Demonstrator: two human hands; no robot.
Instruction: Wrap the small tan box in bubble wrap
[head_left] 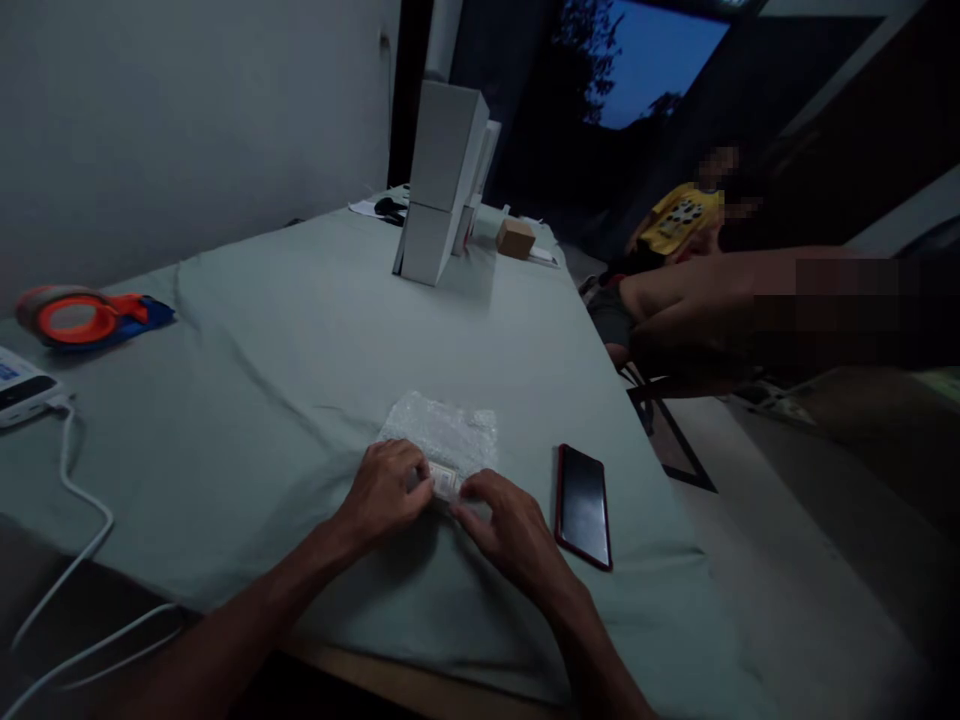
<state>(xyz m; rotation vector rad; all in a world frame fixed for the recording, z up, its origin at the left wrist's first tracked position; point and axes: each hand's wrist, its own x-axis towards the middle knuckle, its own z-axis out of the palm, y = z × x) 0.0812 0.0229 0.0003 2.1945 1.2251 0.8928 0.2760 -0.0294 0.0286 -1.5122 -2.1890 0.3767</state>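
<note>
Near the front of the cloth-covered table lies a sheet of clear bubble wrap (450, 425). At its near edge sits a small flat item with a pale printed label (444, 481); its exact kind does not show. My left hand (390, 485) has fingers and thumb closed on the left end of this item and the wrap. From the other side, my right hand (504, 510) pinches the right end between thumb and curled fingers. Both fingertips partly cover the item. A dark phone with a red edge (583, 507) lies to the right of my right hand.
An orange tape dispenser (82, 318) and a white device (26, 390) with a white cable (94, 530) are at left. Tall white boxes (439, 185) and a small brown box (515, 239) stand farther back. People (686, 220) are beyond the table's right edge.
</note>
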